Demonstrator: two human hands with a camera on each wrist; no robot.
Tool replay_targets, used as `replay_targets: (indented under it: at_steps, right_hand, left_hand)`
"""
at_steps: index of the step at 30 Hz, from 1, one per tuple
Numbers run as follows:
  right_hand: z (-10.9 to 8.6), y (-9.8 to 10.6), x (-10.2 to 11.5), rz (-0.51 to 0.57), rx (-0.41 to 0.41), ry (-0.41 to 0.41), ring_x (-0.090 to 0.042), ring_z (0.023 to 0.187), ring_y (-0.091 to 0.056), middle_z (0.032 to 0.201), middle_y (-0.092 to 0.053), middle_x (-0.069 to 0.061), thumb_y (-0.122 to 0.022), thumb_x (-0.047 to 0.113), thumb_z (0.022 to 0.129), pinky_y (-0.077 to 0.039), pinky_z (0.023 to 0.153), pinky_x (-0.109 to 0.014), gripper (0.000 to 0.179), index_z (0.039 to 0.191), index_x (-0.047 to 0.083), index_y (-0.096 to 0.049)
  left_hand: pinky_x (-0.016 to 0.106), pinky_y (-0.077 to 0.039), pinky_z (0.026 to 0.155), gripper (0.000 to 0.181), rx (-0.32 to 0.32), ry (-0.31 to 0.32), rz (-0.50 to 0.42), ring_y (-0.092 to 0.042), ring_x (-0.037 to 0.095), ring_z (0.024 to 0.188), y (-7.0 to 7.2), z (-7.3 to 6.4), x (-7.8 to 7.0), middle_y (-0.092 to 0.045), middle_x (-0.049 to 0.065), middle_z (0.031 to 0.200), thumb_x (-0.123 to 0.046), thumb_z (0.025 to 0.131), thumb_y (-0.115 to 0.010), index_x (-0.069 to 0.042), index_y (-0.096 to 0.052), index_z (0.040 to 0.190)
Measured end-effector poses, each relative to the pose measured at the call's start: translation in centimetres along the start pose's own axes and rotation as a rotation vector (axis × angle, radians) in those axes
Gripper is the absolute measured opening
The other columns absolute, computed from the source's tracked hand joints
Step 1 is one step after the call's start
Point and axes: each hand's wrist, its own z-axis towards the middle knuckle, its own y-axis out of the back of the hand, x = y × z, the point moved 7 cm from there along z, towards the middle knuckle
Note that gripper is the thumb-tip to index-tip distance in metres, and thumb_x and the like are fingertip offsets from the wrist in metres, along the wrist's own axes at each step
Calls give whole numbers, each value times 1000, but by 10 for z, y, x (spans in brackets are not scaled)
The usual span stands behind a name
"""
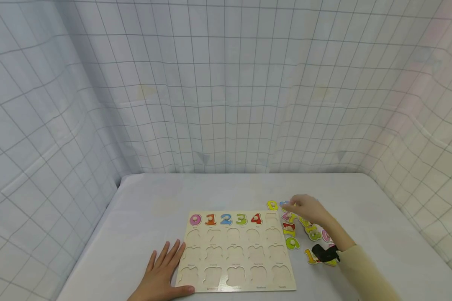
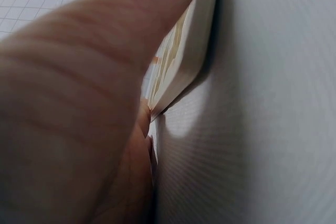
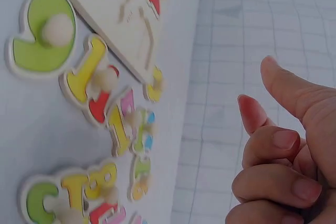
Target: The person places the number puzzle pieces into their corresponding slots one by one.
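Note:
A wooden number puzzle board [image 1: 245,246] lies flat on the table. Knobbed pieces fill part of its top row: a pink 0 [image 1: 195,220], an orange 1 [image 1: 210,219], a blue 2 [image 1: 226,219], a green 3 [image 1: 241,219] and a red 4 [image 1: 256,218]. My left hand [image 1: 162,269] rests with spread fingers at the board's left side, its thumb on the lower left corner. Above the loose pieces past the board's upper right corner hovers my right hand [image 1: 309,209]. Its thumb and index finger are apart with nothing between them; the other fingers curl loosely.
Loose knobbed number pieces lie right of the board, several touching or overlapping. Among them are a green 6 or 9 [image 3: 44,35], a yellow-and-red 11 [image 1: 288,228] and a yellow piece [image 1: 272,205] by the corner. Gridded white curtains [image 1: 226,104] surround the table.

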Motion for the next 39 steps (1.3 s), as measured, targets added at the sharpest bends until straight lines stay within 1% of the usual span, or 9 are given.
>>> replay_targets:
  at_steps: [4, 6, 8, 13, 19, 23, 29, 34, 39]
  right_hand:
    - [-16, 32, -20, 13, -61, -57, -20, 70, -48, 84, -59, -7, -59, 48, 91, -41, 58, -32, 42, 91, 6, -64]
    - [-26, 45, -29, 25, -96, -74, -21, 72, -48, 81, -58, -6, -58, 48, 91, -40, 59, -32, 42, 89, 6, -64]
    - [-35, 54, -36, 48, -125, -85, -22, 69, -45, 74, -53, -5, -58, 47, 92, -38, 58, -33, 41, 88, 7, -63]
    - [-54, 65, -49, 85, -142, -94, -20, 64, -40, 65, -42, -2, -57, 48, 93, -33, 55, -33, 42, 87, 6, -60]
    - [-69, 56, -64, 69, -93, -132, -17, 60, -41, 64, -43, -1, -58, 46, 92, -32, 51, -29, 42, 89, 5, -60]
    - [-77, 46, -72, 95, -63, -153, -14, 54, -38, 62, -40, 1, -60, 44, 92, -31, 45, -26, 40, 90, 4, -60]
    - [-81, 36, -80, 125, -40, -203, -15, 55, -39, 63, -42, 1, -61, 43, 91, -30, 46, -25, 40, 91, 4, -59]
    - [-78, 31, -83, 140, -49, -194, -15, 54, -39, 62, -41, 1, -61, 41, 91, -30, 45, -25, 39, 88, 3, -59]
    - [-61, 20, -78, 143, -29, -129, -15, 56, -40, 64, -44, -1, -62, 35, 92, -31, 47, -25, 33, 85, 3, -58]
  left_hand:
    - [57, 3, 108, 120, 0, 3, -6, -5, 37, 141, 0, -1, 1, -20, 12, 155, -78, 60, -64, -8, -26, 150]
    - [57, 3, 108, 121, 2, 7, -7, -5, 37, 141, 0, -1, 1, -20, 12, 155, -78, 60, -65, -8, -26, 150]
    - [57, 4, 108, 121, 7, 13, -6, -5, 37, 141, 0, -2, 1, -20, 13, 155, -78, 60, -65, -8, -26, 150]
    - [58, 3, 108, 121, 6, 20, 13, -6, 38, 141, 2, -3, 1, -21, 13, 155, -78, 60, -65, -7, -26, 150]
    - [57, 3, 108, 121, 4, 16, -6, -6, 38, 141, 3, -3, 0, -21, 13, 155, -78, 60, -65, -7, -27, 150]
    - [56, 4, 109, 120, 1, 17, -19, -6, 38, 141, 3, -3, -2, -21, 14, 154, -76, 60, -66, -7, -27, 150]
    - [56, 4, 109, 120, 17, 16, -11, -5, 37, 141, 1, -2, -2, -20, 13, 155, -78, 61, -64, -7, -26, 150]
    - [57, 5, 108, 120, 9, 11, -18, -5, 38, 141, 0, -1, -1, -20, 13, 155, -77, 61, -65, -7, -26, 150]
    - [56, 5, 109, 121, 7, 9, -11, -5, 38, 141, 0, 1, 0, -20, 13, 155, -78, 60, -65, -8, -26, 150]
